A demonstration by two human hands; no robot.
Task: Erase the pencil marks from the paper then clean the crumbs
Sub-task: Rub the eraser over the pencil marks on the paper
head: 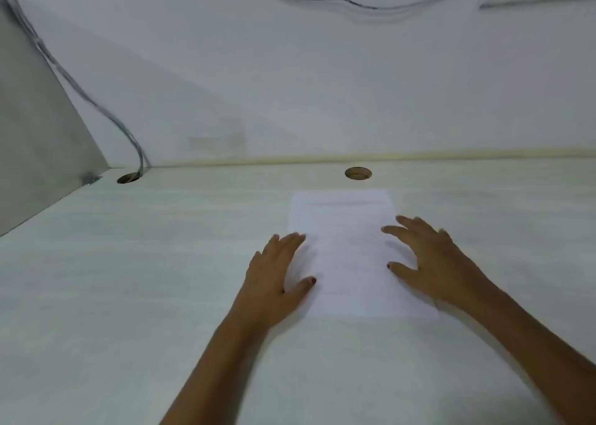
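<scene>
- My left hand [277,273] lies flat, fingers straight and together, thumb out, on the left edge of the paper [348,250].
- My right hand [432,263]: fingers spread and relaxed, over the right edge.
- Paper: white sheet, faint blurred lines, flat on the desk [129,295], near a round hole [358,173].

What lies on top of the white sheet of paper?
On the white sheet of paper only two hands show: the left hand at its left edge, the right hand at its right side, fingers straight. Paper under them is covered.
</scene>
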